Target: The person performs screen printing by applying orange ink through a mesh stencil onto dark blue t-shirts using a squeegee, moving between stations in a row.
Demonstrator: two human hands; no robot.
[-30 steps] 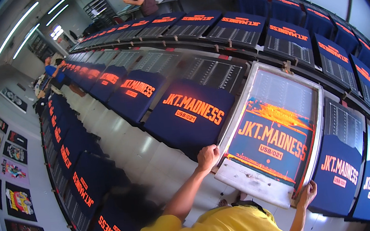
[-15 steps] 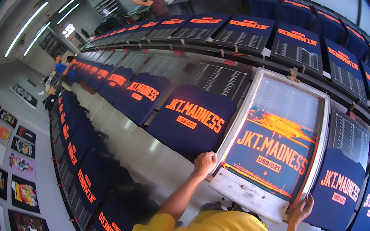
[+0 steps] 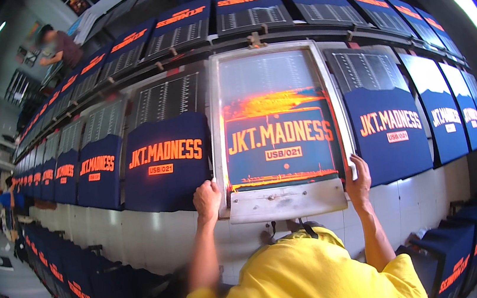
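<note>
Your left hand (image 3: pixel 206 199): fingers curled, gripping the near left corner of the metal-framed printing screen (image 3: pixel 275 122).
Your right hand (image 3: pixel 359 174): fingers wrapped on its near right edge.
Screen: flat between both hands, equally close, long axis running away from you.
Beside it: navy printed shirts (image 3: pixel 167 160) left and right.
Far left: another person (image 3: pixel 61 47).
</note>
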